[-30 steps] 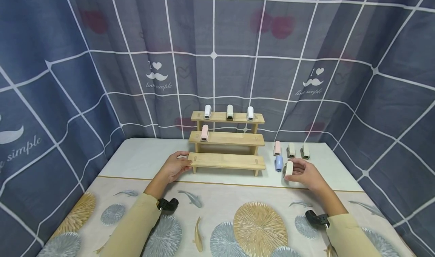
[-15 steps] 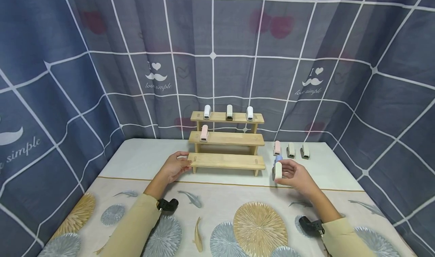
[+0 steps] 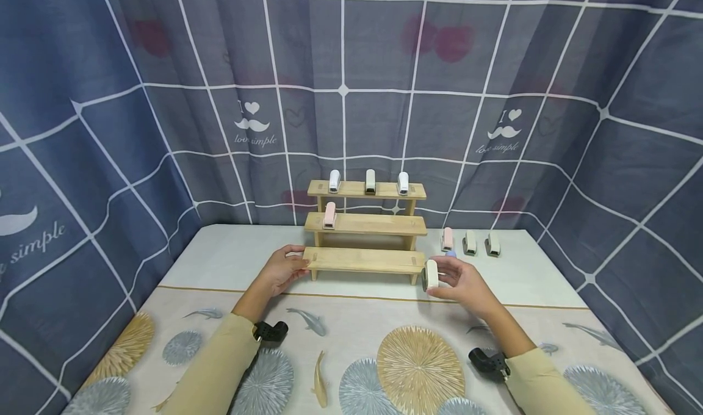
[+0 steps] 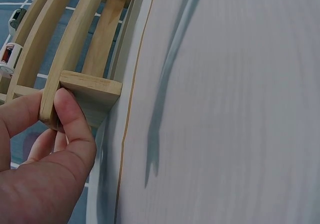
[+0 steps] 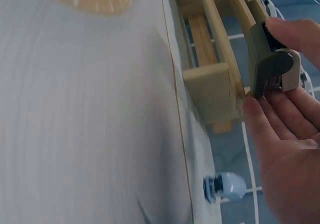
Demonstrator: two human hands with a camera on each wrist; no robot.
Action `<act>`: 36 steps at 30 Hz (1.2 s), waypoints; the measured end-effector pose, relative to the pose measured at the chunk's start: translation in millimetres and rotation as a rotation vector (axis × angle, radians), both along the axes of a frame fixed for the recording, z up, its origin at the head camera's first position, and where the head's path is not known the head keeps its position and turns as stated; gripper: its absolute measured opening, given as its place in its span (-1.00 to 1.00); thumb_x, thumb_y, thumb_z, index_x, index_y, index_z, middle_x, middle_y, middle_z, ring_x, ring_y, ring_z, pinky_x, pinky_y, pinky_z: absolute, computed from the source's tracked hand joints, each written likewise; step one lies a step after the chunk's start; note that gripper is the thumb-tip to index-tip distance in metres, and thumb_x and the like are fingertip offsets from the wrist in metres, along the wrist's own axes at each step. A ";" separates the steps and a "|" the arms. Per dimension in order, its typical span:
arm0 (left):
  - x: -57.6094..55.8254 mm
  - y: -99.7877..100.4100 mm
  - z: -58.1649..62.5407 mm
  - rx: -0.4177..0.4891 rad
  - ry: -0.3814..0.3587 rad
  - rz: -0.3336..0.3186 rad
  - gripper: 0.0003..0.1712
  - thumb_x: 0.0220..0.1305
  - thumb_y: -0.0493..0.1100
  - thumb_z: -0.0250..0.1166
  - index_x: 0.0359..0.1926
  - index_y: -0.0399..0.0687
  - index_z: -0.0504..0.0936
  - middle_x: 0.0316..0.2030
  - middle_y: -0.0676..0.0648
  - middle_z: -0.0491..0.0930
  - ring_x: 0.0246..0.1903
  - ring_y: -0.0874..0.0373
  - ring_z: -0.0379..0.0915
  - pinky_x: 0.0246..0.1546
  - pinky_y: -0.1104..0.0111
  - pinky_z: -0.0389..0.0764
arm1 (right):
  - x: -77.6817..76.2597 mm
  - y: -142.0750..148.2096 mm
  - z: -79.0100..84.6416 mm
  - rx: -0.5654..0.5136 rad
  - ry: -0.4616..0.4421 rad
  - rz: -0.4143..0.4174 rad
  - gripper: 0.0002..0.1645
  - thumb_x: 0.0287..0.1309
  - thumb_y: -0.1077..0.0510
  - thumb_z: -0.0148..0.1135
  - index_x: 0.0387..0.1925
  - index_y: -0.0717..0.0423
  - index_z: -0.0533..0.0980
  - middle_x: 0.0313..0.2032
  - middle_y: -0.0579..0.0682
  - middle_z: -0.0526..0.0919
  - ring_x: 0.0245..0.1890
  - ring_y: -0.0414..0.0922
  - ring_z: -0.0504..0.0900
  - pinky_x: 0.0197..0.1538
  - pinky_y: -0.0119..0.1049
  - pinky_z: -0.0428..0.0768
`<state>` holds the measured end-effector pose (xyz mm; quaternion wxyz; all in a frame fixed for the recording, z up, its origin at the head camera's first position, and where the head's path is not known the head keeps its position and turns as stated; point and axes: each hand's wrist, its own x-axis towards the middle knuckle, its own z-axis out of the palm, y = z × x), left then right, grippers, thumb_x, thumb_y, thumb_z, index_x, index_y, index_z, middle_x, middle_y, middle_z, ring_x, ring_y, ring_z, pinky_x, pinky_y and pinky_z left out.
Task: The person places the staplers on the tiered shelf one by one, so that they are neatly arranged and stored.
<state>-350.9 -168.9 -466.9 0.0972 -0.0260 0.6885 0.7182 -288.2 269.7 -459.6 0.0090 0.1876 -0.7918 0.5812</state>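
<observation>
A three-step wooden stand (image 3: 362, 259) stands on the table. My left hand (image 3: 282, 270) grips the left end of its lowest step; in the left wrist view the thumb and fingers pinch the board's end (image 4: 50, 102). Near the right end of that step, my right hand (image 3: 464, 284) holds a cream mini stapler (image 3: 431, 276) with a dark green base, seen closely in the right wrist view as a dark-bottomed stapler (image 5: 267, 67) between thumb and fingers. On the top step are a white stapler (image 3: 334, 182), a cream one (image 3: 370, 182) and another white stapler (image 3: 403, 184). A pink stapler (image 3: 329, 215) sits at the middle step's left.
Right of the stand, a pink stapler (image 3: 447, 239) and two cream staplers (image 3: 470, 243) form a row. A blue stapler (image 5: 230, 185) in front of them is mostly hidden by my right hand in the head view. A checked curtain (image 3: 351, 122) hangs behind the table.
My right hand has carried the cream stapler leftward, past the blue stapler, to the right end of the lowest step. My left hand has stayed on the stand.
</observation>
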 end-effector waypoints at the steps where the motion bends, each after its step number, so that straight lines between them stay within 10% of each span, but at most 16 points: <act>1: 0.0 -0.2 0.0 -0.002 0.002 -0.002 -0.38 0.37 -0.47 0.23 0.39 -0.37 0.26 -0.22 -0.13 0.58 -0.37 0.21 0.60 -0.29 0.50 0.73 | -0.5 -2.7 0.3 -0.003 0.002 0.006 -0.09 -0.07 0.36 0.60 0.32 0.41 0.37 0.22 0.42 0.52 0.16 -0.13 0.65 0.21 -0.45 0.64; 36: 0.4 -1.3 0.4 0.013 0.000 -0.009 -0.36 0.38 -0.48 0.22 0.41 -0.36 0.24 -0.25 -0.10 0.59 -0.37 0.22 0.59 -0.30 0.50 0.71 | -45.5 -86.6 36.6 -0.022 0.034 0.051 -0.10 -0.06 0.29 0.63 0.34 0.25 0.43 0.25 0.25 0.57 0.23 0.19 0.61 0.33 0.00 0.59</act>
